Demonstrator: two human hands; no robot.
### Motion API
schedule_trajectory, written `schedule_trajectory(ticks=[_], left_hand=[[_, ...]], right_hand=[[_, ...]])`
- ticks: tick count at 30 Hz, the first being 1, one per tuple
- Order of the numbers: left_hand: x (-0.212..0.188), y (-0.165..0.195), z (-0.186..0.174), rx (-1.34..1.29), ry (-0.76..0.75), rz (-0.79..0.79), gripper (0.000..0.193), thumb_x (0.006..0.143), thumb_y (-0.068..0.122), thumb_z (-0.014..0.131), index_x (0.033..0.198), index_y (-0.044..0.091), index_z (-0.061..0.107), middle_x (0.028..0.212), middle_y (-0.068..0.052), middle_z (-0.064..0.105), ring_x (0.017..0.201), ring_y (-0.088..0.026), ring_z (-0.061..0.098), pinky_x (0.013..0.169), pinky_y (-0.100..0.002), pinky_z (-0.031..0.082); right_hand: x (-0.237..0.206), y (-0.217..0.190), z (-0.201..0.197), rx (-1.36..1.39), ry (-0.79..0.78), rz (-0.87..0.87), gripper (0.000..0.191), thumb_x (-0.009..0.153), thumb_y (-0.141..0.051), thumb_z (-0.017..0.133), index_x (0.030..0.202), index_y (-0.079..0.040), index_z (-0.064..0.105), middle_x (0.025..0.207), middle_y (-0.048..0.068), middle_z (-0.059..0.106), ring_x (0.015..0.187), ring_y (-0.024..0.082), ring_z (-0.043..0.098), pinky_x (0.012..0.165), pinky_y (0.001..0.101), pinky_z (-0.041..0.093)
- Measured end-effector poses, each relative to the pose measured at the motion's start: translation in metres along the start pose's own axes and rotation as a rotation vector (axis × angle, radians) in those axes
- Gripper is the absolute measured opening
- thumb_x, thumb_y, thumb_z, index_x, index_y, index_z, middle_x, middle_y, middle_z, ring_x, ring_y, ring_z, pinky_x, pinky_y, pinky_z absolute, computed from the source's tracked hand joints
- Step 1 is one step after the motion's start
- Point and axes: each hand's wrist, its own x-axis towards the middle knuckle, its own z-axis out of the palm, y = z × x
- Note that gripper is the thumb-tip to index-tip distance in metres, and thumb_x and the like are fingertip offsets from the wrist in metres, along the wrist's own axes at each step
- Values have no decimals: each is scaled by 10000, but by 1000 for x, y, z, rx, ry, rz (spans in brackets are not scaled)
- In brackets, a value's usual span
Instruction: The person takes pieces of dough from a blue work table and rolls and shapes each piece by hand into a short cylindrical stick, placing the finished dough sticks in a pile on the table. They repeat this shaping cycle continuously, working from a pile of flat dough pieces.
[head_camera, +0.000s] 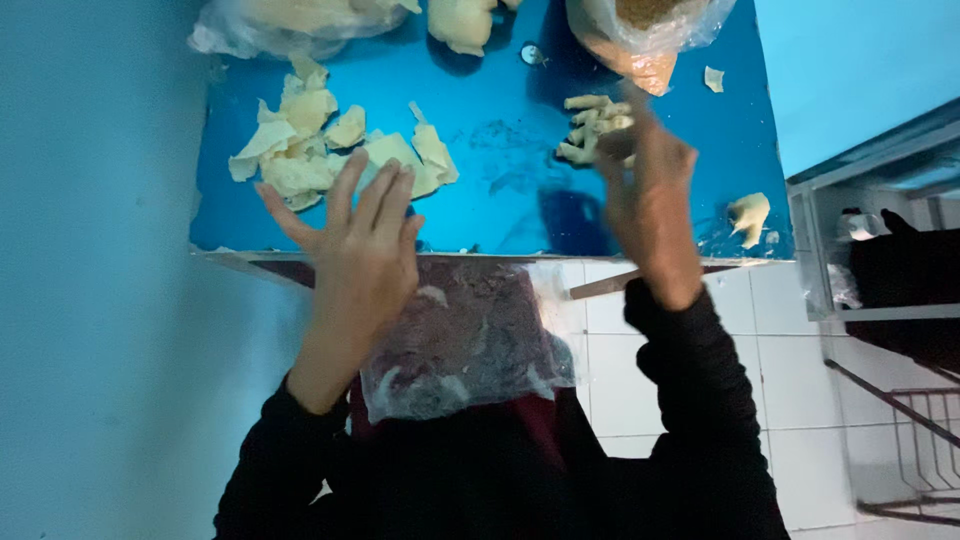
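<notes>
- Far left on the blue table (500, 215): heap of pale torn dough sheets (330, 150), spread wide, long axis running left to right.
- Just below that heap: left hand (365, 250), fingers (375, 195) splayed wide, empty, tips touching or just over the heap's near edge; far nearer to it than the other hand.
- Under the left palm, at the table's near edge and on the lap: clear plastic bag (470, 345) of dark filling, lying flat.
- Centre right: small cluster of rolled pale pieces (592, 125), just beyond the right hand.
- Right hand (650, 210): blurred, raised above the table; holding anything or not, cannot tell.
- Top right: bag of brown crumbs (645, 40); lone dough lump (750, 215) near the right edge.
</notes>
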Motion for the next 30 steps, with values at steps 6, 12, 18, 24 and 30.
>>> schedule_trajectory(ticks=[6, 12, 18, 24, 30], left_hand=[[5, -10, 13, 15, 95, -3, 314, 1066, 204, 708, 1369, 133, 672, 1377, -15, 647, 1433, -279, 501, 1150, -820, -15], [5, -71, 3, 129, 197, -248, 276, 1059, 76, 646, 1331, 113, 661, 1328, -37, 650, 1339, -261, 549, 1188, -757, 71], [6, -74, 2, 97, 176, -295, 277, 998, 117, 731, 1273, 105, 699, 1218, -45, 663, 1226, -278, 567, 1156, -747, 91], [9, -70, -1, -33, 172, -221, 156, 1007, 132, 745, 1162, 142, 736, 1172, -9, 665, 1216, -259, 573, 1154, -729, 117], [34, -63, 12, -266, 108, -119, 434, 996, 200, 765, 1397, 117, 621, 1352, -108, 634, 1334, -315, 534, 1147, -698, 193]], right_hand=[[17, 10, -13, -54, -106, -56, 797, 1019, 147, 588, 1694, -91, 238, 1200, 187, 697, 1070, 329, 726, 890, 411, 604], [47, -37, 6, 58, -29, -153, 607, 1041, 165, 551, 1502, -164, 333, 1222, 198, 681, 1076, 321, 726, 854, 394, 624], [74, -102, 103, 438, -285, -313, 821, 916, 49, 695, 1610, -97, 281, 1186, 152, 698, 1047, 372, 686, 845, 453, 572], [85, -113, 121, 339, -362, -157, 743, 966, -31, 695, 1603, -92, 318, 1047, 101, 747, 948, 335, 705, 763, 451, 550], [108, -58, 92, 993, -501, 220, 623, 1038, -55, 689, 1588, -17, 397, 1088, 79, 713, 977, 169, 689, 833, 319, 554]])
